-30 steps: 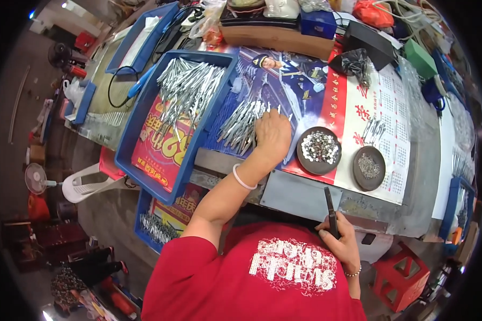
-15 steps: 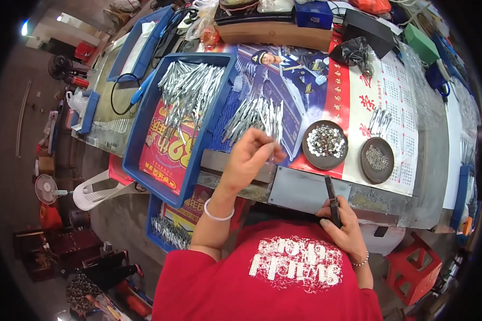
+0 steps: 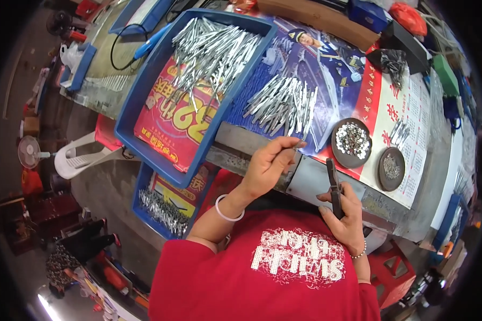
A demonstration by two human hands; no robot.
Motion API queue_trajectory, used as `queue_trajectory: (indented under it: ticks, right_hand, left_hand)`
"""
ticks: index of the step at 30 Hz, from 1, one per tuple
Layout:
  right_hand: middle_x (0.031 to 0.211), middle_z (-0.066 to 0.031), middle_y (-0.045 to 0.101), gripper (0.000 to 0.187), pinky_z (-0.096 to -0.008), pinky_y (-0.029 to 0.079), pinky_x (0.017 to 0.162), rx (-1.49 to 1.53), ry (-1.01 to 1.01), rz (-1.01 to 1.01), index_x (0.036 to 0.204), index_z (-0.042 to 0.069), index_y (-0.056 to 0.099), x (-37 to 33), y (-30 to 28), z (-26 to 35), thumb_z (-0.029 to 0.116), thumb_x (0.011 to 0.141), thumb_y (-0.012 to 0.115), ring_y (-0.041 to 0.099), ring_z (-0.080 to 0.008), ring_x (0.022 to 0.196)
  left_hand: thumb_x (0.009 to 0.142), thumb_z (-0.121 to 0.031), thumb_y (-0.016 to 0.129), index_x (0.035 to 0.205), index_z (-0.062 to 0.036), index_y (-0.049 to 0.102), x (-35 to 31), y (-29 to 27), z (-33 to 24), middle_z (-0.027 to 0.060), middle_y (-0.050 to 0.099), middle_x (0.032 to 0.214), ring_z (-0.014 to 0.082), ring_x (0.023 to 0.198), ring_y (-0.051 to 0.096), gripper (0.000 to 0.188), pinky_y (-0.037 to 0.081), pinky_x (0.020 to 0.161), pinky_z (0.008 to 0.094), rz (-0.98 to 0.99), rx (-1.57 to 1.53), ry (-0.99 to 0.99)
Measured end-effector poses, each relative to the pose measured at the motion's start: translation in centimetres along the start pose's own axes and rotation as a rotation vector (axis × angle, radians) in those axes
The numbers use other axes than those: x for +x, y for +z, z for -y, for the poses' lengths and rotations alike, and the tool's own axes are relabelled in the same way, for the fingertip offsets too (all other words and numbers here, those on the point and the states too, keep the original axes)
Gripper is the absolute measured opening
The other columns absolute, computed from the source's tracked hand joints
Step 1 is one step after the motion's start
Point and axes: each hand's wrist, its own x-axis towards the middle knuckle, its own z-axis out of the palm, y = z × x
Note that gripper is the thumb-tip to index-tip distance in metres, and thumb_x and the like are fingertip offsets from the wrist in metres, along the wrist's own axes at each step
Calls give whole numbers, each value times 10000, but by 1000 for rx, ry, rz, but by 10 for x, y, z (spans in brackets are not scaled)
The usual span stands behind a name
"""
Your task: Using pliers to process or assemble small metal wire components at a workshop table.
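My left hand (image 3: 272, 167) is over the table's front edge, thumb and forefinger pinched together. What they hold, if anything, is too small to make out. Just beyond the fingertips lies a pile of slim silvery metal pieces (image 3: 286, 104). My right hand (image 3: 347, 216), close to my body, grips a slim dark hand tool (image 3: 333, 182) that points away from me. A brown dish (image 3: 365, 156) of small shiny discs sits to the right of the pile. Beside it is a second brown dish (image 3: 381, 181) holding tiny metal parts.
A large blue tray (image 3: 191, 179) with more slim metal pieces stands left of the pile. Below it is another blue tray (image 3: 140, 220) of metal parts. A grey plate (image 3: 305, 179) lies at the table edge. A small metal bundle (image 3: 399, 132) rests on the calendar sheet (image 3: 415, 155); a red stool (image 3: 396, 270) stands at right.
The view has shifted, so the tabletop sits farther right. My left hand has drawn back from the metal pile toward the table edge, still pinched. My right hand keeps hold of the dark tool.
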Motion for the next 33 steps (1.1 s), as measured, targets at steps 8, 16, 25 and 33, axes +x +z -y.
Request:
queue_trajectory:
  ticks: [8, 16, 25, 33]
  right_hand:
    - [968, -155, 567, 211, -348, 461, 660, -205, -37, -20, 939, -24, 665, 26, 3, 10, 47, 744, 701, 594, -283, 753]
    - [947, -180, 563, 123, -399, 498, 677, -636, -223, -26, 827, -31, 594, 42, -10, 57, -20, 728, 666, 614, -347, 759]
    - [975, -175, 553, 204, -408, 470, 611, -669, -152, 82, 882, -11, 634, 52, -5, 48, 71, 724, 733, 592, -350, 694]
    - [950, -182, 531, 292, -408, 463, 615, -575, -103, 84, 913, -8, 662, 28, -13, 37, 99, 667, 774, 585, -348, 713]
  left_hand:
    - [964, -18, 519, 1097, 16, 589, 19, -2, 22, 97, 618, 889, 137, 739, 614, 154, 500, 677, 253, 88, 219, 321]
    - [953, -24, 533, 996, 1, 564, 19, -13, 32, 94, 598, 882, 156, 746, 612, 58, 494, 684, 269, 148, 183, 364]
    - [924, -2, 543, 996, -8, 576, 20, -10, 30, 66, 587, 811, 135, 697, 593, 79, 468, 629, 258, 147, 99, 305]
    - [1002, -171, 519, 1021, -69, 532, -3, -9, 11, 6, 596, 860, 45, 646, 545, 105, 407, 545, 166, 6, -371, -180]
